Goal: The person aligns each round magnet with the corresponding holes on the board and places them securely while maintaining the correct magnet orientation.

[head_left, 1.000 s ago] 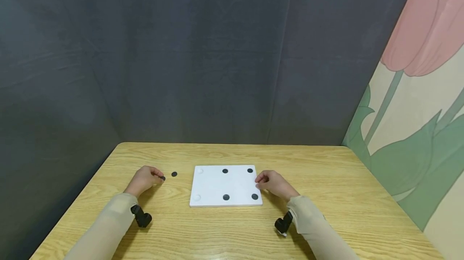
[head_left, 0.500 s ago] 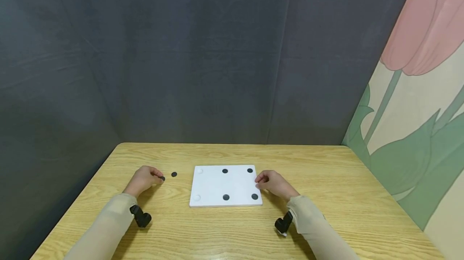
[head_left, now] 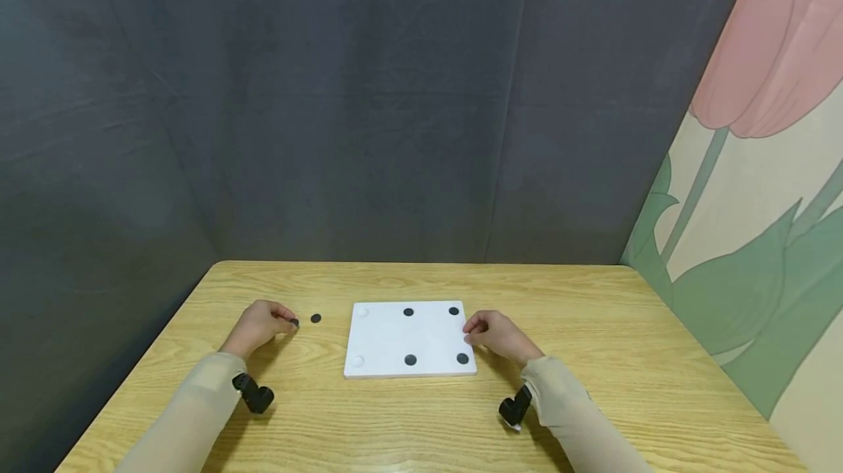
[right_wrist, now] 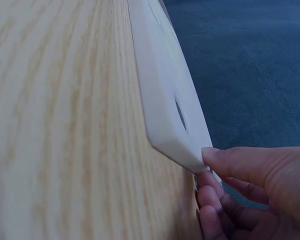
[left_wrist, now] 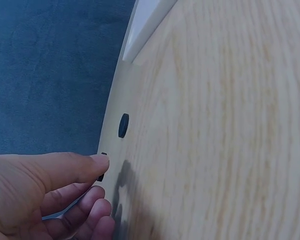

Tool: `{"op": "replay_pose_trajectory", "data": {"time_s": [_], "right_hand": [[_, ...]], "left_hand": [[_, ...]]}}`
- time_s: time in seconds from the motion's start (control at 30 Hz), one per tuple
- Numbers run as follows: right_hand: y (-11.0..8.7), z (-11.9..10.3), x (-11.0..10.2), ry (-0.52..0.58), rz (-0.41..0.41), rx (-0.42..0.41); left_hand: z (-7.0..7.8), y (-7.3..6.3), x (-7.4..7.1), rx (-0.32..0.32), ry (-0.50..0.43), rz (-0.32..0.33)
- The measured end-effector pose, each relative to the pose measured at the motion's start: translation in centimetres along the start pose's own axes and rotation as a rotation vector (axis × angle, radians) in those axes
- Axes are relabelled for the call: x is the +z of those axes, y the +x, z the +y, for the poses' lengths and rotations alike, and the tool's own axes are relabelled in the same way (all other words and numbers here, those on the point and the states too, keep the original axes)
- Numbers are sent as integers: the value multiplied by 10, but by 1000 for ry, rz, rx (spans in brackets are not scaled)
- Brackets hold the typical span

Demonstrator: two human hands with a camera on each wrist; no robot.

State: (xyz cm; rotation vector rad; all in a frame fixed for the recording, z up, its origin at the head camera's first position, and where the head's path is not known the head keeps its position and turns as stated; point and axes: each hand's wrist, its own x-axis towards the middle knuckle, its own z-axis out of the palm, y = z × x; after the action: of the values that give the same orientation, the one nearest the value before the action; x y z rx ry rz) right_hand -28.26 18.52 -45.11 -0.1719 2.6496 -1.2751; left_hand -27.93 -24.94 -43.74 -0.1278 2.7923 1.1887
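Note:
My left hand (head_left: 263, 325) pinches a small black disc (head_left: 294, 323) between thumb and fingers, just over the table at the left. In the left wrist view, the thumb covers most of that disc (left_wrist: 101, 177). A second black disc (head_left: 316, 318) lies flat on the wood beside it. At centre is a white rectangular board (head_left: 382, 337). Black discs fill its round recesses in the middle and right columns, such as the near middle disc (head_left: 410, 359). Two bare recesses (head_left: 358, 361) show at its left. My right hand (head_left: 497, 334) holds the board's right edge, thumb on top, fingers at the side.
The wooden table (head_left: 395, 422) ends at a dark curtain (head_left: 362, 107) at the back and left. To the right stands a wall with painted tulips (head_left: 744, 297). Black cameras are strapped to both wrists, as on the left sleeve (head_left: 253, 394).
My left hand, with the black disc in its fingers, has shifted up very slightly off the table. The right hand and the board keep their place.

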Motion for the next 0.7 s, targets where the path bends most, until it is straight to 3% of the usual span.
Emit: {"op": "replay_pose_trajectory", "data": {"time_s": [0.7], "right_hand": [[-1, 1, -2, -11, -12, -25]], "left_hand": [[22, -5, 10, 68, 9, -5]]}}
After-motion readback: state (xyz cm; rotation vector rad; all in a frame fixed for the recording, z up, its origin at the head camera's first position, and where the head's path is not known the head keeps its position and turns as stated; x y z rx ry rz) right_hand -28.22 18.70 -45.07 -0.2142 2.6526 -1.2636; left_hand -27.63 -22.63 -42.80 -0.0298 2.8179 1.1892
